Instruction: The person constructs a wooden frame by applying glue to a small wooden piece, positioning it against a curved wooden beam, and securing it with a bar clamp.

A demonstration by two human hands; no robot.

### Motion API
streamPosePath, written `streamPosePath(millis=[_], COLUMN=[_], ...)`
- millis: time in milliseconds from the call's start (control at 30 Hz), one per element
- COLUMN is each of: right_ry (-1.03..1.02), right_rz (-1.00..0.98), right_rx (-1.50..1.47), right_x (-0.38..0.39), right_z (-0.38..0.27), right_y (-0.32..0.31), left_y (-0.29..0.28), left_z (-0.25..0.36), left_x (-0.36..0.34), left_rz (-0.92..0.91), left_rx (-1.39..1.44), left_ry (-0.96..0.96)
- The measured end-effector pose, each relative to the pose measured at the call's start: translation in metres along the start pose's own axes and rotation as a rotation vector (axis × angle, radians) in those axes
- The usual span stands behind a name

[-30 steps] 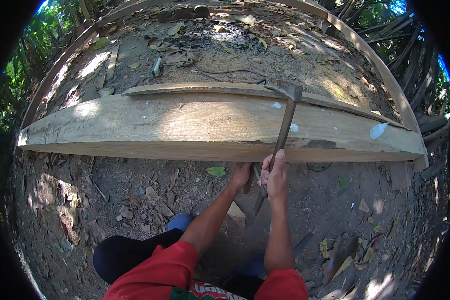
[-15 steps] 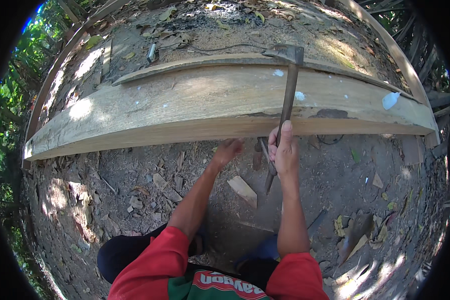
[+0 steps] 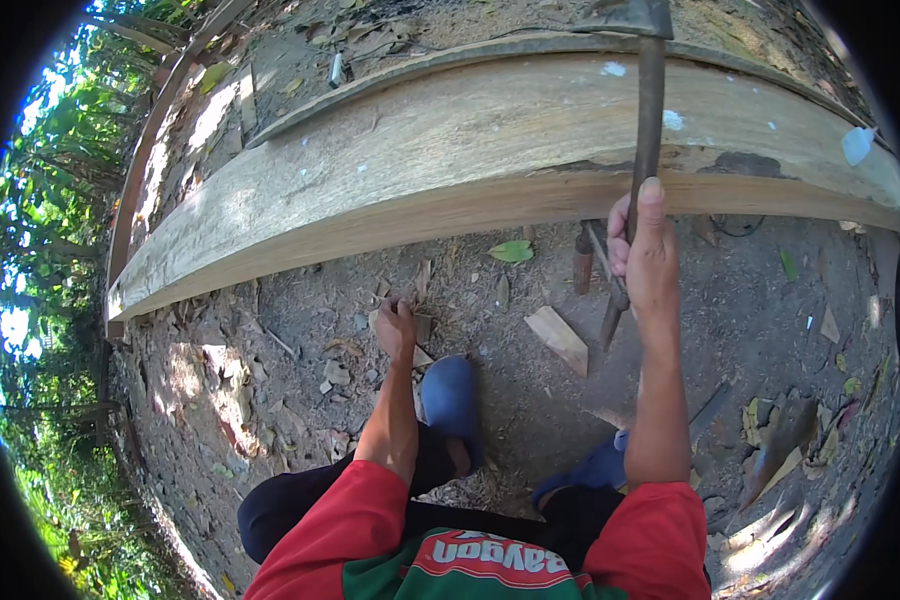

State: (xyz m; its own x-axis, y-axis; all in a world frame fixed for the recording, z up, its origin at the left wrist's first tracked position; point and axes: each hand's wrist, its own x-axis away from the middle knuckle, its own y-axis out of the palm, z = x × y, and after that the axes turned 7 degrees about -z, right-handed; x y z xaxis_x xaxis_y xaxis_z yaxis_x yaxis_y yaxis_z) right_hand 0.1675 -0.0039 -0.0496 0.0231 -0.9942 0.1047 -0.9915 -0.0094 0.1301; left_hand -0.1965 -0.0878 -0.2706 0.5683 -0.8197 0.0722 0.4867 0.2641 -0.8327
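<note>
My right hand (image 3: 652,265) is wrapped round the lower part of a wooden handle. It belongs to a hatchet (image 3: 649,110), held upright in front of a long, thick timber beam (image 3: 390,165). The dark metal head is at the top edge, partly cut off. My left hand (image 3: 395,328) is low over the dirt beside some wood scraps, its fingers curled together; whatever they hold, if anything, is hidden. A tool with a brown handle (image 3: 582,268) lies by the beam's near side, partly behind my right hand. A pale wood offcut (image 3: 558,340) rests on the ground between my hands.
The beam spans the view from left to right, with a thin board (image 3: 420,72) along its far edge. A small white bottle (image 3: 857,145) sits on its right end. My blue shoes (image 3: 452,405) are on the littered dirt. A green leaf (image 3: 512,251) lies near the beam.
My left hand has moved away from the beam's near side, left and closer to me, down among the wood scraps. My right hand still grips the hatchet. The whole view has shifted.
</note>
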Motion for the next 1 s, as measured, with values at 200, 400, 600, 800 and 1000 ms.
streamPosePath(millis=[200, 400, 600, 800, 1000], right_ry=[-0.026, 0.011, 0.014, 0.02, 0.035], right_rz=[0.02, 0.015, 0.039, 0.034, 0.019], right_rx=[0.048, 0.011, -0.003, 0.034, 0.017], right_x=[0.0, 0.001, 0.001, 0.0, 0.001], right_z=[0.003, 0.001, -0.004, -0.002, -0.002], right_y=[-0.002, 0.003, 0.001, 0.0, 0.001], left_y=[-0.026, -0.005, -0.021, -0.036, -0.043], left_z=[-0.004, -0.012, -0.036, -0.026, -0.013], left_x=[0.028, 0.036, 0.015, 0.006, 0.006], left_rz=[-0.215, -0.136, -0.387, -0.444, -0.35], left_rx=[0.01, -0.225, 1.104, 1.11, 1.004], left_ry=[0.022, 0.174, -0.374, -0.275, -0.245])
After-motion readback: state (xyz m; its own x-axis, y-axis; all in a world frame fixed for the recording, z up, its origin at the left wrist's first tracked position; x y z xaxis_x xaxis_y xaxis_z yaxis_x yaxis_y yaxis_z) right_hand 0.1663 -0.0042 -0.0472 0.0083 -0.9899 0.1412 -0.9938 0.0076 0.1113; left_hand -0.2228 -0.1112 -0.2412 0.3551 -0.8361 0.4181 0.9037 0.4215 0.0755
